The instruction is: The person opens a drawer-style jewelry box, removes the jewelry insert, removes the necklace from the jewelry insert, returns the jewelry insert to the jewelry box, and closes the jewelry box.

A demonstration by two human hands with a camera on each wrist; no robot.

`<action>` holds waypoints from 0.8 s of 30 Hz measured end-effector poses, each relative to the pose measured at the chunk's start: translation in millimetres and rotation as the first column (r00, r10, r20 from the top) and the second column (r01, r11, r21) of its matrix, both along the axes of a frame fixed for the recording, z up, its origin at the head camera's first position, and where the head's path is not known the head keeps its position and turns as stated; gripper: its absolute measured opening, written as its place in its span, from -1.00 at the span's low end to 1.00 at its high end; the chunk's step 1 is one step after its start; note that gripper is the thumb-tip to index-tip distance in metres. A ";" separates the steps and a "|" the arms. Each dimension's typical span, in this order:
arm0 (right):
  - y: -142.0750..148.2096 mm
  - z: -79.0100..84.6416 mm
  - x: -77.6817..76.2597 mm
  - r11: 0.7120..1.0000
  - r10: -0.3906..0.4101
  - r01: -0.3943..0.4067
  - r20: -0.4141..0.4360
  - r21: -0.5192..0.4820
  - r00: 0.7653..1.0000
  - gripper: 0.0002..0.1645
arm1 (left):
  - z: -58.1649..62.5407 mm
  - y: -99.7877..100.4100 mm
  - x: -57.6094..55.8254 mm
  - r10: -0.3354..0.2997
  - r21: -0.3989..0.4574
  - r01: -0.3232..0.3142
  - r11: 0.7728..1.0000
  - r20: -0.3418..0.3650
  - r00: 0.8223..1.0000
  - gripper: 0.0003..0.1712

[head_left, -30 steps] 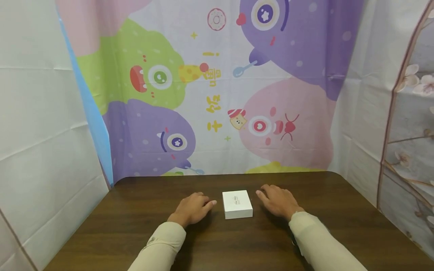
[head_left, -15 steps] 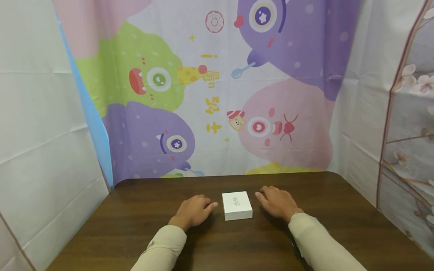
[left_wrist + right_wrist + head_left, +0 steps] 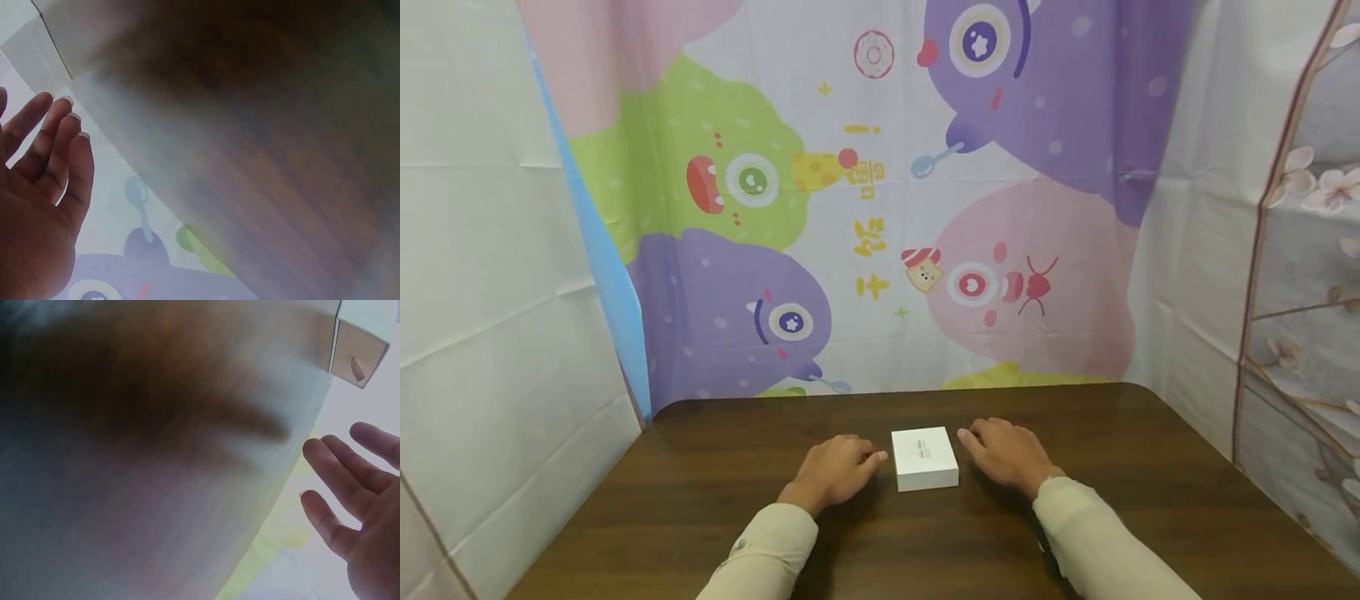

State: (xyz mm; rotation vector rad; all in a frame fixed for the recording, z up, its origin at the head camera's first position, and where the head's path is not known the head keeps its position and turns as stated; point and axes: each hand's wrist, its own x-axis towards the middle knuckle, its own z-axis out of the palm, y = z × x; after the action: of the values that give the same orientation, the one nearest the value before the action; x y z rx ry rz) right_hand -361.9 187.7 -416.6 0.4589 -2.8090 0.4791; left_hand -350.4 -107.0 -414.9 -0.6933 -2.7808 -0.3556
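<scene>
A small white box (image 3: 924,458) with dark script on its lid lies on the brown wooden table, between the two hands in the head view. My left hand (image 3: 837,468) is just left of the box, its thumb tip close to the box's side. On the other side, my right hand (image 3: 1006,452) is near the box's right edge with a slim gap. Both hands hold nothing, and their fingers are relaxed and slightly bent. The right wrist view catches a side of the box (image 3: 359,356) beyond the fingers. At the left wrist view's upper left, part of the box (image 3: 37,53) shows.
The dark brown table (image 3: 880,550) has rounded far corners. Behind it hangs a cloth (image 3: 880,350) printed with cartoon monsters. Pale cloth panels (image 3: 497,292) stand at the left, and a flower-patterned one (image 3: 1307,333) at the right.
Both hands have moved slightly inward, closer to the box. The box stays in its place on the table, while the head view has tilted up a little.
</scene>
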 end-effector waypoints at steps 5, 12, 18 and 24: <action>-3.7 -3.1 1.1 1.000 0.004 -0.004 0.004 0.010 1.000 -0.54 | -1.0 2.7 2.2 0.005 -0.011 -0.005 1.000 -0.014 1.000 -0.66; -7.1 -4.7 2.3 1.000 0.012 -0.012 -0.008 0.015 1.000 -0.56 | 0.5 5.5 5.6 0.011 -0.017 -0.011 1.000 -0.024 1.000 -0.73; -11.2 -0.9 1.5 0.999 0.008 -0.008 -0.007 0.037 1.000 -0.56 | 0.3 7.4 4.5 0.008 -0.018 -0.008 1.000 -0.042 0.999 -0.75; -14.6 2.9 2.0 0.999 0.018 -0.018 0.002 0.032 1.000 -0.58 | 1.9 10.3 3.8 -0.003 -0.017 0.002 1.000 -0.057 0.998 -0.76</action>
State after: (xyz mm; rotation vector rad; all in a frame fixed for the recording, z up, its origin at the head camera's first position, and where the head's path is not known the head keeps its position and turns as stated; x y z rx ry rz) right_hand -359.9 173.2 -413.7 0.4908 -2.8205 0.4384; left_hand -346.7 -96.7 -412.9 -0.7004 -2.7323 -0.3087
